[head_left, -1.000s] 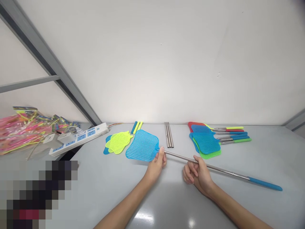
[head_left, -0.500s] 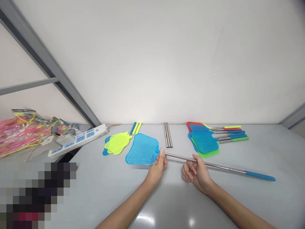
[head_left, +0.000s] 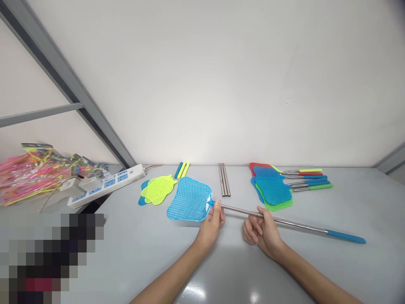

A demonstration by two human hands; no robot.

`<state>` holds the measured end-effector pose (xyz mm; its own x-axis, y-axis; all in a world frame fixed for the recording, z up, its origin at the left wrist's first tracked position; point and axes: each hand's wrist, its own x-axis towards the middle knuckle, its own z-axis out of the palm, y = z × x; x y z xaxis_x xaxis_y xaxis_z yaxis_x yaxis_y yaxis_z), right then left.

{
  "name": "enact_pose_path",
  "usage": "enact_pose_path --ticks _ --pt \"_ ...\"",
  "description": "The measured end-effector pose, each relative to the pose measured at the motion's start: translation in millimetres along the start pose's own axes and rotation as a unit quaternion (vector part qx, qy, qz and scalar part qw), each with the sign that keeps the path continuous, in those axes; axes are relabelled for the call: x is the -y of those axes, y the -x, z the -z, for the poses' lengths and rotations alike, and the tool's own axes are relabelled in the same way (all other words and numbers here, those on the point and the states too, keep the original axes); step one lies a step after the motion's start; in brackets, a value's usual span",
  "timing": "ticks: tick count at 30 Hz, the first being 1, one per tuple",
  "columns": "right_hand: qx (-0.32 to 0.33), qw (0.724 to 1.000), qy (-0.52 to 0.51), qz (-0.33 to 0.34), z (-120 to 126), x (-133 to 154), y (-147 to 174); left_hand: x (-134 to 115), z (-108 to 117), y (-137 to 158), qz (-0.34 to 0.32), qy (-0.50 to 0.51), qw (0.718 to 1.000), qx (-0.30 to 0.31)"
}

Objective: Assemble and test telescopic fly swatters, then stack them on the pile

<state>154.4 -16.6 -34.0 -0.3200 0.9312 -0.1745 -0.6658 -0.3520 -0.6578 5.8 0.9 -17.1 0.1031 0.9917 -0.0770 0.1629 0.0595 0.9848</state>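
A blue fly swatter (head_left: 190, 200) with a long, extended metal rod and a blue grip (head_left: 345, 236) lies across both hands above the table. My left hand (head_left: 212, 221) pinches it at the neck, where the perforated head meets the rod. Farther along, my right hand (head_left: 262, 230) has thumb and curled fingers closed around the middle of the rod. Beyond my left hand lie loose yellow and blue swatter heads (head_left: 158, 190). Behind the rod rest several bare metal rods (head_left: 224, 180). To the right is a pile of complete swatters (head_left: 274, 190) in blue, green, red and yellow.
Blue and yellow grip sleeves (head_left: 182, 170) lie near the wall. A white power strip (head_left: 110, 185) with plugs and cables stands at the left. Beside it are plastic-wrapped pink and yellow items (head_left: 34, 175). The grey table (head_left: 316, 270) meets a white wall.
The swatter's head has tilted slightly, and its mesh now catches more light. Both hands keep their hold with hardly any shift. The whole view has moved a little.
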Motion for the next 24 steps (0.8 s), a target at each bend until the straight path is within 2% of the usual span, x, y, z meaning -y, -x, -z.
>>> enact_pose_path --ticks 11,14,20,24 --pt "-0.011 1.000 -0.004 -0.002 -0.7 3.7 -1.0 -1.4 -2.0 0.7 0.007 -0.017 1.000 0.013" --pt "-0.020 1.000 0.011 0.002 -1.0 7.8 -1.4 -0.5 -1.1 1.0 0.008 -0.010 1.000 -0.005" --pt "-0.013 0.999 0.030 -0.026 -2.8 11.1 -0.8 7.4 5.1 2.5 -0.074 -0.049 0.994 -0.071" --pt "0.002 0.998 0.063 -0.012 0.0 10.6 -1.5 7.2 8.4 2.5 -0.086 -0.057 0.991 -0.080"
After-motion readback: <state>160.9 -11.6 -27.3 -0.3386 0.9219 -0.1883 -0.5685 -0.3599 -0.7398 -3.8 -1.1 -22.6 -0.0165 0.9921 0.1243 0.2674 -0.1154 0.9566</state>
